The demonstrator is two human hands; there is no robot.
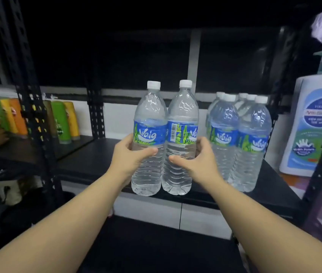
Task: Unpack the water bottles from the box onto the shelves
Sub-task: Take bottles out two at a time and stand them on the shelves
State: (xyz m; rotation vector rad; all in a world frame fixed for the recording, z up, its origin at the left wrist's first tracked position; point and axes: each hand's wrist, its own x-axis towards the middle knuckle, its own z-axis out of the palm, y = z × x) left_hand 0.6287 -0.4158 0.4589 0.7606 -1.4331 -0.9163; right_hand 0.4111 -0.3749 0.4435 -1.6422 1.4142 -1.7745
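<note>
Two clear ribbed plastic water bottles with blue-green labels and white caps, the left bottle and the right bottle, stand upright and touching at the near edge of the black shelf. The left hand grips the left one; the right hand grips the right one. More identical bottles stand just right.

Looks like a shop stockroom or retail storage aisle. Black slotted-steel boltless racking with dark shelf boards, stocked by product type: a cluster of identical clear plastic water bottles with blue labels, a row of green, yellow and orange upright packs on the neighbouring bay, a large white pump jug with a blue label at right.
</note>
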